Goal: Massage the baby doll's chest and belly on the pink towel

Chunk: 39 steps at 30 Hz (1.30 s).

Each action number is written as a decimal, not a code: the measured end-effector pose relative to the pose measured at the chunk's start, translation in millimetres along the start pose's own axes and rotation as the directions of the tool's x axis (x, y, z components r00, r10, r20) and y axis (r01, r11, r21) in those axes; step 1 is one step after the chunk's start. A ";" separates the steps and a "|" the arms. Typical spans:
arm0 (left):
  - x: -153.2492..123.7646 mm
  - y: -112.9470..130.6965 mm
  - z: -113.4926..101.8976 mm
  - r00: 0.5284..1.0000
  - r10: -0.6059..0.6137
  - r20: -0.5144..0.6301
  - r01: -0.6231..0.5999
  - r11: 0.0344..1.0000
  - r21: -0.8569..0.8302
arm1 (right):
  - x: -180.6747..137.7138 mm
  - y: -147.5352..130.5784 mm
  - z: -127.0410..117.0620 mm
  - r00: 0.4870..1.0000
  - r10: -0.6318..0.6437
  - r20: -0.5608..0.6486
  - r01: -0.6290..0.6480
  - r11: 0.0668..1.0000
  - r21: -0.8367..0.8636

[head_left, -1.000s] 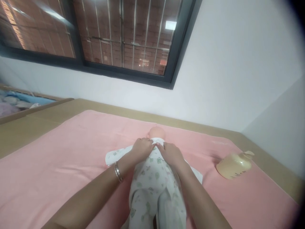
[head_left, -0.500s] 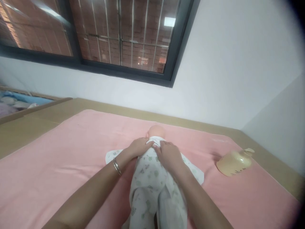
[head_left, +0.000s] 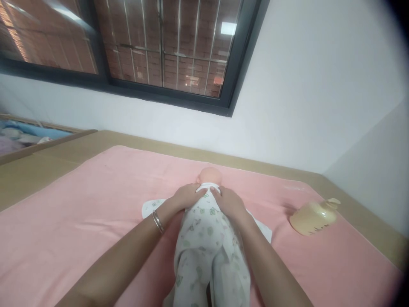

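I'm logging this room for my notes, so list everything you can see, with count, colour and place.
Cloth: 1, pink, across the lower view
Doll: 1, white printed clothes, lying on the cloth
Pump bottle: 1, pale yellow, on the cloth at right
Surface: 1, tan, under the cloth
Soft-looking items: several, blue, lilac and grey, far left
Window: 1, dark-framed, upper left to centre
Bars: several, silvery, beyond the window
Walls: 2, white, ahead and right
Bracelet: at least 1, silver, near the left hand
Hands: 2, bare, left and right on the doll's upper body
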<state>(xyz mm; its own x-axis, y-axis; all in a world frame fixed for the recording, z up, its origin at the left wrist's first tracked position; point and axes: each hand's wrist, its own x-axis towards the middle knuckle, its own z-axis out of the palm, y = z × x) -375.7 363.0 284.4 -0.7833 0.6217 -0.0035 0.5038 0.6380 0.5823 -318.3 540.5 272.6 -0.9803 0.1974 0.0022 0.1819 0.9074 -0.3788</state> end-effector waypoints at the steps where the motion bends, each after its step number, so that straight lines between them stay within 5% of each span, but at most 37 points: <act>1: 0.2 0.2 0.1 1.000 -0.004 -0.001 0.004 1.000 0.007 | 2.8 2.8 2.5 1.000 0.004 -0.006 -0.004 0.999 0.035; 9: 6.3 -4.7 6.7 0.999 -0.032 -0.025 0.033 0.998 0.049 | 11.4 14.9 15.3 0.999 0.021 -0.046 -0.013 0.987 0.163; 39: 13.4 -16.4 17.5 0.995 -0.033 -0.096 0.031 0.999 -0.028 | 12.9 16.7 17.9 0.998 0.036 -0.059 -0.025 0.983 0.182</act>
<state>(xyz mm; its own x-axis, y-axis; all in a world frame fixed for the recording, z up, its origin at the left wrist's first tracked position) -388.1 368.8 260.5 -0.8309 0.5537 0.0549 0.4692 0.6441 0.6041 -329.2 551.6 249.7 -0.9668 0.2518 0.0432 0.1893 0.8196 -0.5407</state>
